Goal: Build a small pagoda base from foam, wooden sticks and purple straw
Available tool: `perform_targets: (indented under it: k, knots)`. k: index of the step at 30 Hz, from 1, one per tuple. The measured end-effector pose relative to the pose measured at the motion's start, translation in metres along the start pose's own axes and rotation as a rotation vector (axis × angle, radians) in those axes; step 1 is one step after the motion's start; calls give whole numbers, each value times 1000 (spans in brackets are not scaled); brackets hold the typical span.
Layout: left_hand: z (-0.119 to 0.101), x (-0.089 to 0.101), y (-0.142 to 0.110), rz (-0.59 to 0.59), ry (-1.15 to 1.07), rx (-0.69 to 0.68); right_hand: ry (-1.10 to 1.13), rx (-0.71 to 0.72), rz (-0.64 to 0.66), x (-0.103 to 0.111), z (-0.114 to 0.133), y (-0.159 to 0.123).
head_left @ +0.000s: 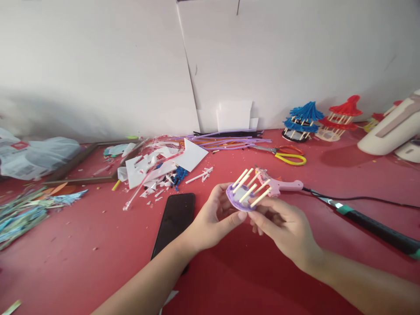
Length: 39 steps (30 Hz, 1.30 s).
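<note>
Between my two hands is a small round base (236,204) edged with purple pipe cleaner, several pale wooden sticks (248,192) standing up from it at a tilt. My left hand (218,214) grips its left side, thumb along the near rim. On the right, my right hand (282,223) pinches the near right edge, and its lower fingers are partly hidden under the base. Just behind the sticks lies a pink glue gun (288,186) with a black cord. A black phone (173,221) rests beside my left wrist.
White board scraps (157,168) litter the red table (98,267). Purple pipe cleaners (226,140) and yellow-and-red-handled scissors (290,157) lie behind. At the back right stand a blue-roofed model (303,122) and a red-roofed one (341,118). A green-and-black-handled tool (377,229) lies right.
</note>
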<state>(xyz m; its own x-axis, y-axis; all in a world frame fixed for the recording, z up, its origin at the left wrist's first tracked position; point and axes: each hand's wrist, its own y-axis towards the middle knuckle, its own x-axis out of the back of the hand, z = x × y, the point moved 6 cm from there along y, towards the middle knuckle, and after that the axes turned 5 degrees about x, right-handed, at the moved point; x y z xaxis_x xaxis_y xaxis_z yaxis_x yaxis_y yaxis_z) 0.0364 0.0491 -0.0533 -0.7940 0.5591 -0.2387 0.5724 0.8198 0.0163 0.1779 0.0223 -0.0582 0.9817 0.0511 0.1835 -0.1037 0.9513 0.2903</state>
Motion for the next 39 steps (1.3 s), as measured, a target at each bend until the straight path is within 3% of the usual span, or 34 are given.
perform_targets:
  k: [5, 9, 13, 19, 27, 39]
  knots:
    - [-2, 4, 0, -27, 48, -3, -12, -17, -15, 1, 2, 1]
    - [-2, 6, 0, -60, 69, -14, -88, 57, -28, 1, 8, 0]
    - [1, 12, 0, -126, 43, -19, -135, 210, -107, 5, 18, -2]
    - [0, 14, 0, -163, 3, -8, -329, 539, -31, 2, 40, -5]
    - [-1, 10, 0, -158, -59, 25, -433, 787, 3, 2, 47, -8]
    - [0, 6, -1, -86, -104, 63, -325, 716, 14, 2, 44, -8]
